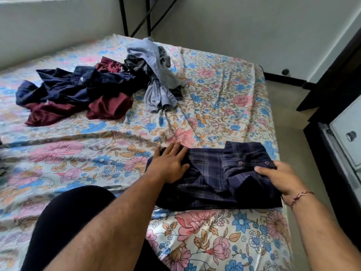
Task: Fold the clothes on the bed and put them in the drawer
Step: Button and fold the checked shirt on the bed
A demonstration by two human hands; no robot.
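On the near right corner of the bed [214,106], the left hand [169,166] lies flat with fingers spread straight on the left end of a folded dark plaid shirt [218,178], pressing it down. The right hand [279,178] grips the shirt's right end, thumb on top beside two small buttons and fingers curled under the cloth; a thread bracelet [299,196] circles its wrist. The shirt rests on the floral bedsheet, its cuff folded across the top. Farther back on the left lies a loose heap of navy and maroon clothes [76,92], touching a crumpled pile of grey-blue garments [156,75] just to its right. A dark cabinet with a pale drawer front [347,137] stands just beside the bed on the right.
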